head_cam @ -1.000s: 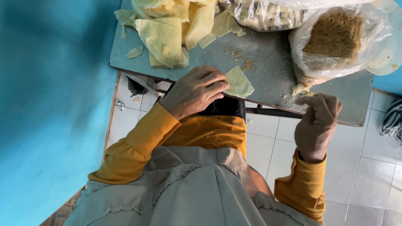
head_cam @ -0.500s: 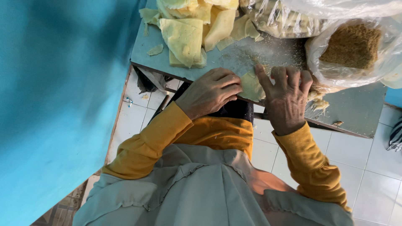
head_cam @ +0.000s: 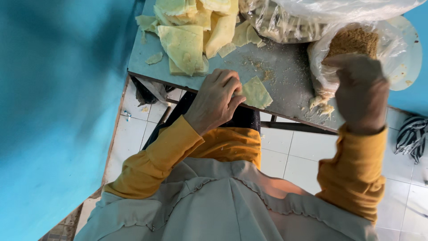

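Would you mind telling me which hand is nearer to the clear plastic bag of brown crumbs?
The right hand: it is raised right in front of the bag. The left hand rests apart, on a pale wrapper piece.
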A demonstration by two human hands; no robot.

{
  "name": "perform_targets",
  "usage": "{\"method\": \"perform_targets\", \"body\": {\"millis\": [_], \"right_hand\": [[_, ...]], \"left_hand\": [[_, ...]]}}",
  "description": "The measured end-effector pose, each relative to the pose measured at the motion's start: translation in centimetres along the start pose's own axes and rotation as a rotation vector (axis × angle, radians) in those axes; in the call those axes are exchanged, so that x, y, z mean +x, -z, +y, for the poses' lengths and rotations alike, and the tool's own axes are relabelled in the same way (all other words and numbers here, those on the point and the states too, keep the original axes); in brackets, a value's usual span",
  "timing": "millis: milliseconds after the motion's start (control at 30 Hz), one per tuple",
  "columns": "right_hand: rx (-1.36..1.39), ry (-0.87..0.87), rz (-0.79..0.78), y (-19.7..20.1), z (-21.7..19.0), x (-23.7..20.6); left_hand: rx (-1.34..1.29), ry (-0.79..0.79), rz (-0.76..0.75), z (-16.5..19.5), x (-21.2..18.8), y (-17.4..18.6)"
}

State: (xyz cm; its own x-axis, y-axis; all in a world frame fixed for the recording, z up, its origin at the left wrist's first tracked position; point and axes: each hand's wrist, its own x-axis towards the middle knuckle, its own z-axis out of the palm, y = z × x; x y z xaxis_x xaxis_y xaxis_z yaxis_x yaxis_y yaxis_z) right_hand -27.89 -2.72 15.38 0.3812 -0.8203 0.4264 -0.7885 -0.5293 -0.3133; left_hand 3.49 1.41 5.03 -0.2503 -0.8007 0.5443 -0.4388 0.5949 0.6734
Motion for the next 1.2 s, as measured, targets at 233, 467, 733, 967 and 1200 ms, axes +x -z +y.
{"method": "perform_targets", "body": {"millis": [233, 467, 733, 967, 1200], "right_hand": [[-0.189, -0.019, -0.144, -3.8, 6.1, 4.3], [-0.285, -0.173, -0.216, -5.8, 8.9, 3.8], [0.495, -0.242, -0.235, -1.5, 2.3, 3.1], [0.401, 0.066, -0.24, -10.0, -8.1, -0.5], [-0.11, 0.356, -0.021, -9.1, -9.9, -3.6]], "left_hand": [[-0.042, 0.023, 0.03, 0.2, 0.0, 0.1], [-0.029, 0.029, 0.028, 0.0, -0.3, 0.2], [-0.022, 0.024, 0.04, -0.3, -0.5, 0.3], [0.004, 0.027, 0.063, -0.1, -0.3, 0.3], [-0.01, 0.044, 0.056, -0.2, -0.5, 0.1]]}}
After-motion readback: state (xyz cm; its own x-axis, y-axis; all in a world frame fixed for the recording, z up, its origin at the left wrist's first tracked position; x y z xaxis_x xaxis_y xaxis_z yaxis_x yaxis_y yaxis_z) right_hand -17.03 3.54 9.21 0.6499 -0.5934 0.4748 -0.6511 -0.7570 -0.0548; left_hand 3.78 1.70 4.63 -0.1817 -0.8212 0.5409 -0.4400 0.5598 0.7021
